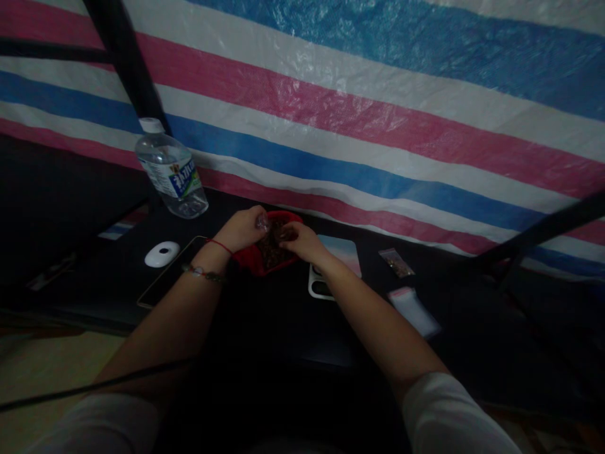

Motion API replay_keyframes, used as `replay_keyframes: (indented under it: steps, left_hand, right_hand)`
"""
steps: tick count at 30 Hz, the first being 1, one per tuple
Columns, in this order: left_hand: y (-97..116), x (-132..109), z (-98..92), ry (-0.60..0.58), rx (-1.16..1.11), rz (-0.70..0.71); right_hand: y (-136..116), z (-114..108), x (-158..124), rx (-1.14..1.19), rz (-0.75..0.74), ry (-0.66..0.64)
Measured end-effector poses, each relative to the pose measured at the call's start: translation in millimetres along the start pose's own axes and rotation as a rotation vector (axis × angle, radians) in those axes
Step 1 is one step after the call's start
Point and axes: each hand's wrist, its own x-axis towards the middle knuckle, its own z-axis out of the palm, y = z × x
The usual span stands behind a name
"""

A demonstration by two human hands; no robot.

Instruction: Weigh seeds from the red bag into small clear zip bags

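My left hand (243, 228) is closed on a small clear plastic bag (262, 222) at the left rim of a red container (253, 261). Small brown pieces (271, 252) fill much of that container; they are too dark and small to name. From the other side, my right hand (302, 241) reaches over the right rim with its fingers pinched together above the brown pieces. What lies between those fingertips is not clear. A pale phone case (338, 247) with dark cutouts lies partly under my right wrist.
A large clear bottle (172, 170) stands at the back left. Near it lie a white oval object (161, 254) and a dark phone (165, 280). At right are a small filled zip bag (396, 263) and flat clear bags (416, 313). Behind hangs a striped sheet (331, 120).
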Motion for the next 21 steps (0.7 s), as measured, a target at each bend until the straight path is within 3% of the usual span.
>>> replay_keyframes:
  steps: [8, 17, 21]
  left_hand:
    - [2, -2, 4.9, -0.237, 0.137, 0.077]
    - [11, -5, 5.9, -0.352, 0.120, 0.174]
    - [13, -4, 12.1, -0.318, 0.150, 0.173]
  right_hand:
    - [4, 2, -5, -0.100, 0.023, -0.009]
    - [-3, -11, -13, -0.128, -0.011, 0.045]
    - [-1, -13, -18, -0.076, -0.024, 0.068]
